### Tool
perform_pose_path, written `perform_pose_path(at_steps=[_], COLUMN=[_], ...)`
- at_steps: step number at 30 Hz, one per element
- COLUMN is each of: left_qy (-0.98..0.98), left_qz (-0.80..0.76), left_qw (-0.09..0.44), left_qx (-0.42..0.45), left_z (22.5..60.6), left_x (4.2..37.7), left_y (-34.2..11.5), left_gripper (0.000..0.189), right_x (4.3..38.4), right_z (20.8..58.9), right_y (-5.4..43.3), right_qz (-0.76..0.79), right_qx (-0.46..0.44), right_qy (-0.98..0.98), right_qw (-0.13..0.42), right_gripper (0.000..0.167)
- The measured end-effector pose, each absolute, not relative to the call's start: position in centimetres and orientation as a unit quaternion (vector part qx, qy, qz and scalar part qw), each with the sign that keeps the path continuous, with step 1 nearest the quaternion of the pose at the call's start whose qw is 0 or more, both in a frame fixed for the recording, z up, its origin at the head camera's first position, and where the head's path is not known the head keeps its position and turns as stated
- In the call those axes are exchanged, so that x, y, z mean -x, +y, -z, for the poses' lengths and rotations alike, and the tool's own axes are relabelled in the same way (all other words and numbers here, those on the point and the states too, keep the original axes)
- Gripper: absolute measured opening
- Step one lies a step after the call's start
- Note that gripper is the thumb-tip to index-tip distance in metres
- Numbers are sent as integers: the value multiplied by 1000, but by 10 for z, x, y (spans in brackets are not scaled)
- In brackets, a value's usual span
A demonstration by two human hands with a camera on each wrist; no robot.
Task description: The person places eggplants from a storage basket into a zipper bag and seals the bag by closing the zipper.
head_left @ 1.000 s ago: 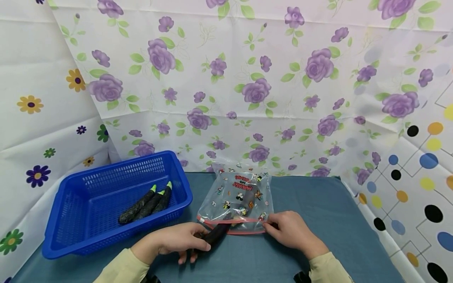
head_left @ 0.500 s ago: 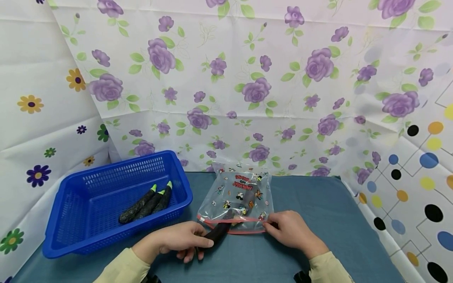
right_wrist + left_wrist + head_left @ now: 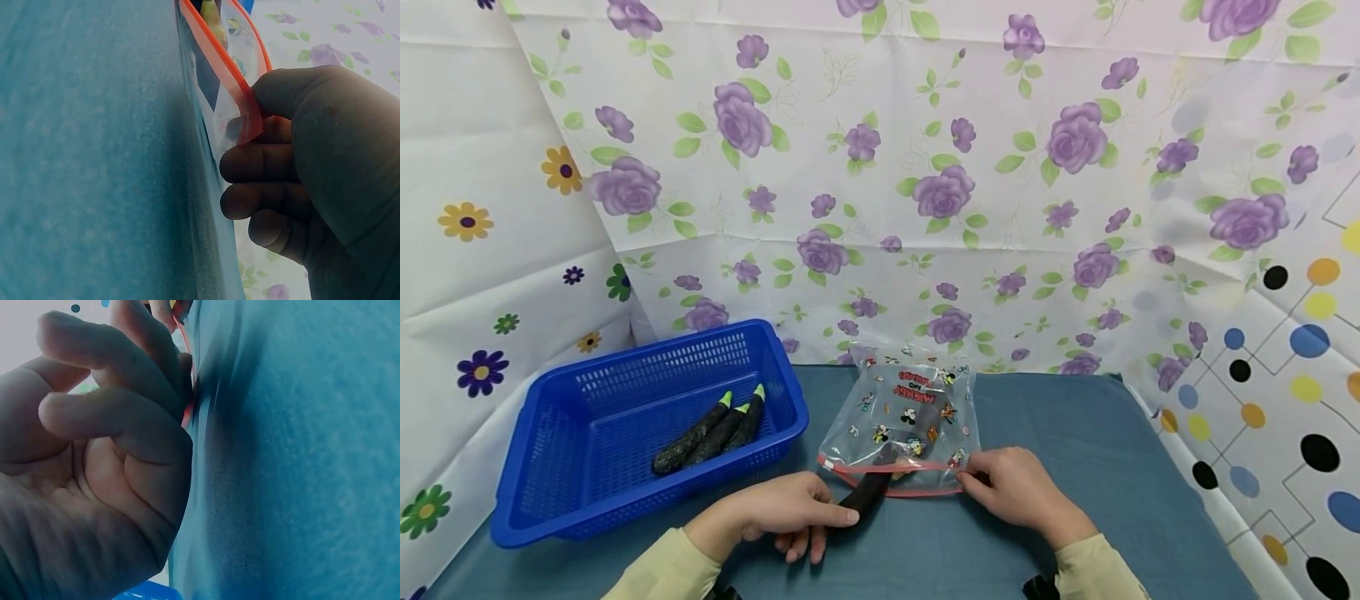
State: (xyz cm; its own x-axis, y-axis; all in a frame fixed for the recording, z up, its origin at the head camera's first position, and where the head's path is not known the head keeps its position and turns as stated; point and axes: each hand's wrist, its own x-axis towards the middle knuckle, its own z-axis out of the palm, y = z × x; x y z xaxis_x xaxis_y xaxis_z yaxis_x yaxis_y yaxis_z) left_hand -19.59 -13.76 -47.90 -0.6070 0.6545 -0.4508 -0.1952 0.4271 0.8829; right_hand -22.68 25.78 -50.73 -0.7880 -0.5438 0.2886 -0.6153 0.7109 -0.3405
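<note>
1. We are seeing a person's left hand [image 3: 790,507] pinching a long dark eggplant [image 3: 869,493] between the thumb and the fingers; in the left wrist view, some other fingers are curling loosely.
2. The eggplant is lying partly inside a transparent zip bag [image 3: 887,421], passing through its mouth, while its nearer end is staying outside, at the left hand.
3. The right hand [image 3: 1022,492] is clamping the red edge of this bag, at the right corner of the mouth, with thumb and finger together.
4. In the right wrist view, we are finding the two red edges standing apart, and something yellow-green [image 3: 214,22] is showing between them; what it is, we are not able to tell.
5. On the left, a blue plastic basket [image 3: 523,467] is standing on the cloth-covered tabletop [image 3: 1045,417], and three dark vegetables with green tips [image 3: 711,437] are lying in it.
6. Behind, a sheet with purple roses [image 3: 850,183] is hanging.
</note>
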Motion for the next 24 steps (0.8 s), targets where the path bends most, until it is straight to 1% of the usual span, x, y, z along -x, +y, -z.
perform_pose_path(at_steps=[7, 12, 19, 24], left_qy=[729, 727, 705, 692], left_qz=[-518, -538, -588, -606], left_qw=[419, 404, 379, 377], left_qx=[-157, -139, -112, -105], left_z=[481, 482, 483, 484], left_x=[195, 195, 196, 197], left_y=[-136, -133, -128, -127], left_gripper=[56, 54, 43, 38], right_x=[226, 226, 227, 227], right_z=[507, 507, 508, 510], right_y=[258, 258, 258, 258], right_qz=[-220, -219, -213, -208], right_qx=[-315, -315, -320, -318], right_qy=[-920, -920, -919, -920], right_qw=[82, 82, 93, 92], right_gripper=[33, 33, 32, 31])
